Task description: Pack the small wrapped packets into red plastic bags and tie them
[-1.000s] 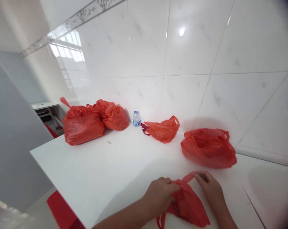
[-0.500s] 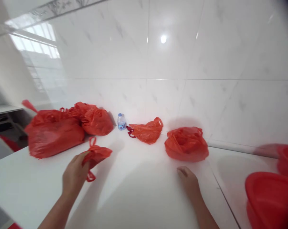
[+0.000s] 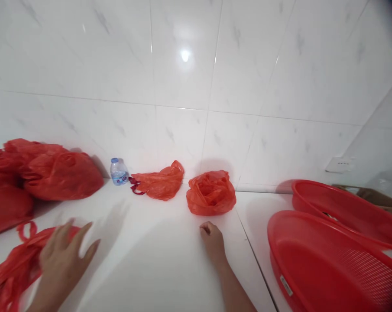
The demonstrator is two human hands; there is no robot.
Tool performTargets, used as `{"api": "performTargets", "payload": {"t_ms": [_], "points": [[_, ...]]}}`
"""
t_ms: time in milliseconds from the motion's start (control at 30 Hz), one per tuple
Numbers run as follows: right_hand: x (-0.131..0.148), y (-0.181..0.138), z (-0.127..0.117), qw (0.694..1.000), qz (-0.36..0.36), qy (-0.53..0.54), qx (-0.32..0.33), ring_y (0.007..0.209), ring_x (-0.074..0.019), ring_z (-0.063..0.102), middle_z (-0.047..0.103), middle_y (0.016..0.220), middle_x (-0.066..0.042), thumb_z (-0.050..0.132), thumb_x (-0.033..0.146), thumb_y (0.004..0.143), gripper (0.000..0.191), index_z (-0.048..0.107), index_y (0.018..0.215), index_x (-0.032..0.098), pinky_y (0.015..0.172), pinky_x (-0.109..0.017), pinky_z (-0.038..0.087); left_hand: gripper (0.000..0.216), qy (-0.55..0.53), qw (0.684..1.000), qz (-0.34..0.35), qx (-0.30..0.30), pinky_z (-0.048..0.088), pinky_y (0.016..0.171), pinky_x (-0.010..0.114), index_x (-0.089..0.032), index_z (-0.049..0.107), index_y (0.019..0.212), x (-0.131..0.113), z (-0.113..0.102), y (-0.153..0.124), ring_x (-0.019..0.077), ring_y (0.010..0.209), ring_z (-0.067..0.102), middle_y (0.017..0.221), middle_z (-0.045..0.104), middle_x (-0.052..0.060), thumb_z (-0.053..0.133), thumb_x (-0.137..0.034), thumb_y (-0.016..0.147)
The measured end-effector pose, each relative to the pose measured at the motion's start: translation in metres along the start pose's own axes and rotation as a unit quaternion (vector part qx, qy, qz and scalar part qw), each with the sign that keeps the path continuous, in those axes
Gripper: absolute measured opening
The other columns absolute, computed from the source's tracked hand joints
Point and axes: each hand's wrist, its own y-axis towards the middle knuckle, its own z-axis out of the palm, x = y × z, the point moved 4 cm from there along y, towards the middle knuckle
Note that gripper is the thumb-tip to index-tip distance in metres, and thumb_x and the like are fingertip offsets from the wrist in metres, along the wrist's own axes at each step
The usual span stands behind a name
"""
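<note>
My left hand (image 3: 66, 255) has its fingers spread and holds nothing. It is over or beside a crumpled red plastic bag (image 3: 23, 260) lying at the left of the white table; whether it touches the bag I cannot tell. My right hand (image 3: 213, 240) is closed with curled fingers, low over the table, and nothing shows in it. Just beyond it sits a bunched red plastic bag (image 3: 211, 195), apart from the hand. Against the wall lies a flatter orange-red bag (image 3: 160, 184) with dark red handles.
A small clear bottle (image 3: 118, 173) with a blue cap stands by the wall. Full red bags (image 3: 62, 171) are heaped at the left. To the right are a red plastic basket (image 3: 312, 255) with a mesh part and another red basin (image 3: 345, 206) behind it. A seam (image 3: 254, 255) crosses the table.
The view has swung right, bringing the red baskets further in. My left hand has let go of the red bag, which now lies on the table. My right hand stays curled near the bunched bag.
</note>
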Motion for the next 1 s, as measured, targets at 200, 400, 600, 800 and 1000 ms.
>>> {"api": "performTargets", "payload": {"t_ms": [200,400,600,800,1000], "points": [[0.000,0.005,-0.019,0.978,-0.048,-0.074,-0.188,0.102,-0.0298,0.052,0.058,0.108,-0.015,0.047,0.028,0.078,0.045,0.049,0.121,0.014,0.088,-0.044,0.041,0.030,-0.171,0.965,0.165,0.108,0.037,0.102,0.048,-0.023,0.059,0.113,-0.150,0.061,0.057,0.0288,0.128,0.041,0.136,0.046,0.011,0.052,-0.027,0.084],[0.005,0.017,-0.036,0.944,-0.131,-0.149,-0.262,0.125,-0.0351,0.037,0.041,0.136,-0.020,0.047,0.026,0.079,0.056,0.037,0.133,0.014,0.098,-0.054,0.031,0.033,-0.364,0.880,0.150,0.266,0.043,0.096,0.041,-0.028,0.060,0.116,-0.269,0.104,0.097,0.0243,0.115,0.053,0.129,0.056,0.006,0.047,-0.030,0.086],[0.000,0.027,-0.030,0.925,-0.202,-0.210,-0.244,0.132,-0.0318,0.031,0.035,0.144,-0.014,0.046,0.020,0.077,0.066,0.029,0.140,0.018,0.101,-0.053,0.033,0.049,-0.374,0.866,0.057,0.327,0.044,0.081,0.039,-0.024,0.065,0.106,-0.300,0.161,0.093,0.0323,0.102,0.059,0.111,0.066,0.010,0.073,-0.033,0.059],[-0.023,0.041,-0.017,0.924,-0.163,-0.279,-0.203,0.130,-0.0389,0.033,0.038,0.144,-0.012,0.056,0.021,0.068,0.069,0.042,0.136,0.026,0.095,-0.055,0.036,0.022,-0.435,0.852,-0.029,0.289,0.035,0.057,0.028,-0.020,0.054,0.056,-0.290,0.178,0.094,0.0158,0.054,0.050,0.052,0.051,-0.002,0.051,-0.029,0.075],[-0.031,0.046,-0.016,0.930,-0.110,-0.310,-0.163,0.125,-0.0405,0.039,0.048,0.133,-0.015,0.057,0.016,0.067,0.054,0.060,0.119,0.028,0.092,-0.057,0.035,0.021,-0.553,0.785,-0.167,0.225,0.037,0.057,0.023,-0.018,0.055,0.075,-0.264,0.169,0.123,0.0128,0.062,0.052,0.065,0.056,-0.002,0.050,-0.038,0.077]]}}
